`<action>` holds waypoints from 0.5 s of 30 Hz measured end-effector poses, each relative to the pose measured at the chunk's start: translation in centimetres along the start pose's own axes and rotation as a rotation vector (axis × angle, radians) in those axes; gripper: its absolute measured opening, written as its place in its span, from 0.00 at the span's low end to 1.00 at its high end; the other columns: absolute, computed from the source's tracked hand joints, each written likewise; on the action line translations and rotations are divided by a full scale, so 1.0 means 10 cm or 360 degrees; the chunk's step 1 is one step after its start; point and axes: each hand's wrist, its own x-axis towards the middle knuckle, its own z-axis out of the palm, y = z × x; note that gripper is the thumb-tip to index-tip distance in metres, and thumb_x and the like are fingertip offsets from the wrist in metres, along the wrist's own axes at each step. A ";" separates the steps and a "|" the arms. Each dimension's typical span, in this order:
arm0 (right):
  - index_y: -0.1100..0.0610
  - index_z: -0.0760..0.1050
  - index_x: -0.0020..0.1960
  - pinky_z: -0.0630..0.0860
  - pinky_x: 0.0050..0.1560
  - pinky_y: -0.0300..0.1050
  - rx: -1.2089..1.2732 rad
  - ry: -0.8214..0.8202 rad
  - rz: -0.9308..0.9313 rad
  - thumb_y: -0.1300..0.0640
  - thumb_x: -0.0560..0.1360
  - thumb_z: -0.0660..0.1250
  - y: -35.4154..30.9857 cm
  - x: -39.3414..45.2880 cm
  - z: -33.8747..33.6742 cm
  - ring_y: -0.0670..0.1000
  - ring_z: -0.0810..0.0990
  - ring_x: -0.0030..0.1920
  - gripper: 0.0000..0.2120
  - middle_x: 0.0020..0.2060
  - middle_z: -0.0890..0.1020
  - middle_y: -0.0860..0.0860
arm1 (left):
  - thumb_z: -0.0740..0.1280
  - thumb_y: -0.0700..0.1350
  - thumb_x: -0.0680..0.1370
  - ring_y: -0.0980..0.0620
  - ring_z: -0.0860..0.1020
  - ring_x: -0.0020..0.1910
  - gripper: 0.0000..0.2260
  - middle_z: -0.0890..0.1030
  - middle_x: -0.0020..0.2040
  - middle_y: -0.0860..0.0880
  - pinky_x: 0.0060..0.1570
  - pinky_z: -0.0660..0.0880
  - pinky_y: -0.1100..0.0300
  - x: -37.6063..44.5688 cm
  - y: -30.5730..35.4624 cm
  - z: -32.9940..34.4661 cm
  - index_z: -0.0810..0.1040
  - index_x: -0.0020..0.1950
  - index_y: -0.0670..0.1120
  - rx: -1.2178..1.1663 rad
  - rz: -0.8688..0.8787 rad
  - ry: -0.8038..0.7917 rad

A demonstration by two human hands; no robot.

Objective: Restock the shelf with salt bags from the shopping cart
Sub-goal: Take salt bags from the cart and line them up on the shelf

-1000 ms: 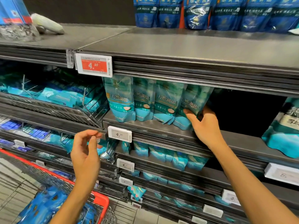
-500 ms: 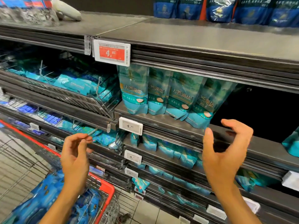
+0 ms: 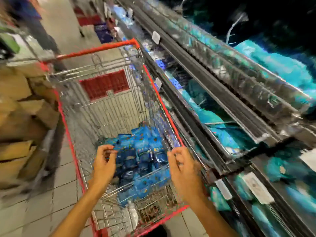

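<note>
shopping cart: bare shiny wire metal, red plastic trim on rim and handle, red plastic panel at far end. salt bags in cart at 6 o'clock: glossy blue plastic film, crinkly, catching glare. shelf at 3 o'clock: dark metal edges, semi-gloss; teal bags on it, shiny plastic too. boxes at 9 o'clock: matt brown cardboard. floor: smooth pale tile. pretty blurry overall.

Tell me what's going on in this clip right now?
A person is restocking salt. Both hands reach down over the shopping cart, whose near end holds a pile of blue salt bags. The left hand and right hand hover with fingers loosely curled, holding nothing yet. The shelf runs along the right. The picture is motion-blurred.
</note>
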 end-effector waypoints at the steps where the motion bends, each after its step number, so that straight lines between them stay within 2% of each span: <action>1: 0.47 0.71 0.47 0.74 0.33 0.47 -0.0099 -0.0125 0.0029 0.38 0.76 0.59 0.05 0.20 0.28 0.46 0.77 0.30 0.13 0.31 0.79 0.44 | 0.61 0.30 0.79 0.52 0.77 0.44 0.09 0.78 0.45 0.41 0.46 0.72 0.61 0.17 -0.17 -0.09 0.71 0.53 0.43 0.0061 -0.0096 0.0034; 3: 0.47 0.72 0.48 0.72 0.36 0.47 -0.0313 -0.0362 0.0086 0.40 0.76 0.62 0.19 0.59 0.86 0.51 0.79 0.35 0.11 0.32 0.78 0.44 | 0.61 0.31 0.79 0.48 0.75 0.45 0.09 0.77 0.43 0.44 0.45 0.69 0.56 0.55 -0.51 -0.20 0.71 0.50 0.44 0.0229 -0.0250 0.0066; 6: 0.52 0.73 0.46 0.75 0.43 0.51 -0.0517 -0.0718 0.0237 0.48 0.78 0.65 0.54 1.10 1.63 0.59 0.80 0.44 0.07 0.39 0.81 0.53 | 0.62 0.33 0.80 0.46 0.74 0.44 0.08 0.76 0.39 0.42 0.41 0.66 0.56 1.16 -0.97 -0.17 0.73 0.43 0.43 0.0401 -0.0518 -0.0047; 8: 0.52 0.73 0.41 0.77 0.47 0.54 -0.0629 -0.0872 0.0378 0.50 0.78 0.66 0.86 1.34 2.12 0.60 0.81 0.47 0.08 0.41 0.82 0.56 | 0.61 0.36 0.80 0.44 0.75 0.45 0.06 0.77 0.40 0.41 0.40 0.65 0.58 1.53 -1.31 -0.08 0.73 0.45 0.43 0.0520 -0.0649 -0.0169; 10: 0.51 0.69 0.34 0.79 0.48 0.54 -0.0645 -0.0987 0.0565 0.51 0.77 0.66 1.19 1.52 2.50 0.61 0.82 0.46 0.14 0.39 0.82 0.57 | 0.61 0.40 0.81 0.41 0.78 0.51 0.04 0.80 0.48 0.39 0.46 0.67 0.56 1.83 -1.64 0.01 0.74 0.47 0.44 0.0694 -0.0757 -0.0259; 11: 0.51 0.67 0.33 0.80 0.47 0.53 -0.0691 -0.1040 0.0641 0.50 0.76 0.65 1.36 1.59 2.71 0.60 0.82 0.44 0.16 0.38 0.81 0.57 | 0.62 0.44 0.80 0.39 0.78 0.55 0.07 0.80 0.55 0.38 0.51 0.69 0.55 1.99 -1.84 0.06 0.76 0.53 0.42 0.0760 -0.0806 -0.0304; 13: 0.52 0.67 0.34 0.79 0.47 0.48 -0.0784 -0.1100 0.0748 0.46 0.77 0.62 1.73 1.70 3.08 0.56 0.79 0.41 0.16 0.37 0.79 0.54 | 0.57 0.53 0.73 0.38 0.76 0.61 0.26 0.77 0.62 0.36 0.58 0.70 0.53 2.28 -2.25 0.16 0.74 0.63 0.36 0.0828 -0.0877 -0.0395; 14: 0.53 0.68 0.36 0.78 0.49 0.48 -0.0835 -0.1142 0.0714 0.46 0.78 0.60 1.93 1.73 3.27 0.55 0.78 0.40 0.16 0.37 0.78 0.53 | 0.54 0.54 0.71 0.38 0.75 0.62 0.30 0.76 0.64 0.36 0.59 0.70 0.52 2.42 -2.45 0.20 0.72 0.65 0.35 0.0901 -0.0912 -0.0425; 15: 0.54 0.72 0.40 0.76 0.52 0.49 -0.0904 -0.1186 0.0659 0.47 0.80 0.58 2.05 1.76 3.44 0.56 0.78 0.42 0.15 0.40 0.78 0.54 | 0.54 0.54 0.73 0.37 0.75 0.63 0.29 0.75 0.64 0.35 0.60 0.70 0.51 2.54 -2.64 0.23 0.71 0.66 0.35 0.1013 -0.0919 -0.0436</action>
